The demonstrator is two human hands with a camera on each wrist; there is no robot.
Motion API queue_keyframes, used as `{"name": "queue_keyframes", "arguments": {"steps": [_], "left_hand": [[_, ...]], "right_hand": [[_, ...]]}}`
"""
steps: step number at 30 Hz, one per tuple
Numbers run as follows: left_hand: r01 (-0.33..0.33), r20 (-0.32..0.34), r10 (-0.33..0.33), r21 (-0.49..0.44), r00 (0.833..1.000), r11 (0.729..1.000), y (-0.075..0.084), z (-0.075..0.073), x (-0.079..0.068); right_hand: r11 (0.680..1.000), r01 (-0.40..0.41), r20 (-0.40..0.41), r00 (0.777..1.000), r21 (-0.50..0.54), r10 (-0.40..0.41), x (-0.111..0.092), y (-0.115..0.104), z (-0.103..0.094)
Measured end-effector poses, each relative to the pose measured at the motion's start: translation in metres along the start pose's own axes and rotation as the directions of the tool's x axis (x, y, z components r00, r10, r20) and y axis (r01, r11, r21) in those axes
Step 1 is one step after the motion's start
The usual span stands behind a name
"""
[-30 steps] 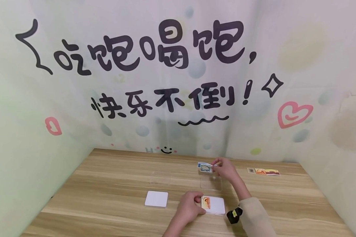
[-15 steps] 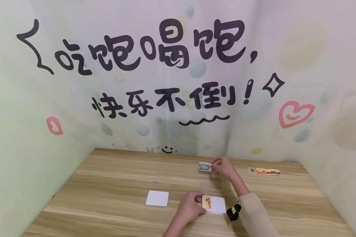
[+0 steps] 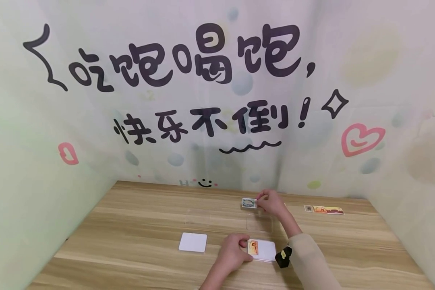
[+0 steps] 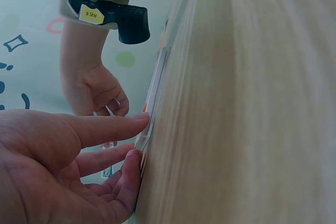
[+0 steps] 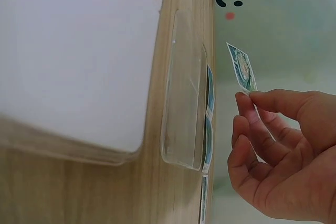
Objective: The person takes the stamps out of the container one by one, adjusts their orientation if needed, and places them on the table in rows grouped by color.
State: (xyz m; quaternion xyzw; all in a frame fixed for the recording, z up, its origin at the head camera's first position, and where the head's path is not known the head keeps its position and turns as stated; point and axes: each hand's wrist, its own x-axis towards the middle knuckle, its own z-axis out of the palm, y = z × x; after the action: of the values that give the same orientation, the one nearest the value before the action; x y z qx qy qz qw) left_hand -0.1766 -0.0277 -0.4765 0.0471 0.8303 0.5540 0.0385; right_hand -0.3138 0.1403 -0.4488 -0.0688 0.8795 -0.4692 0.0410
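Between thumb and fingertips my right hand [image 3: 272, 202] pinches one corner of a small blue-green stamp [image 5: 241, 66] with a white border. It is raised off the table in the right wrist view. More blue stamps [image 5: 209, 129] lie on the wood beyond a clear lid [image 5: 184, 93]. My left hand [image 3: 233, 251] grips the left edge of a clear case with white cards [image 3: 265, 250], thumb at the near side and fingers at the far side. An orange stamp [image 3: 253, 247] lies on the left part of the top card.
A second white card stack [image 3: 193, 242] sits to the left. Behind it is another clear lid [image 3: 197, 216], faint against the wooden table [image 3: 130, 225]. Orange and yellow stamps [image 3: 322, 209] lie in a row at the back right, near the printed curtain [image 3: 166, 161].
The right hand has shifted slightly left and away with its stamp, which now covers the blue stamp seen behind it earlier in the head view. The left hand stays on the case.
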Motion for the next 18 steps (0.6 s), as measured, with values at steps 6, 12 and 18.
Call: {"name": "queue_keyframes", "arguments": {"steps": [6,12,18], "left_hand": [[-0.012,-0.005,0.012,0.003,1.0,1.0,-0.0011,0.0006,0.0008],[-0.016,-0.004,0.016,-0.002,1.0,1.0,-0.0013,0.0,0.0006],[-0.015,-0.003,0.015,0.0,1.0,1.0,-0.0012,-0.0001,0.0003]], "right_hand": [[1.0,0.019,0.004,1.0,-0.005,-0.019,0.0012,-0.0038,0.0011],[1.0,0.013,0.013,1.0,-0.017,-0.013,0.0026,-0.0077,0.0011],[0.999,0.025,0.013,1.0,-0.022,-0.024,0.0061,-0.008,0.0019]]}}
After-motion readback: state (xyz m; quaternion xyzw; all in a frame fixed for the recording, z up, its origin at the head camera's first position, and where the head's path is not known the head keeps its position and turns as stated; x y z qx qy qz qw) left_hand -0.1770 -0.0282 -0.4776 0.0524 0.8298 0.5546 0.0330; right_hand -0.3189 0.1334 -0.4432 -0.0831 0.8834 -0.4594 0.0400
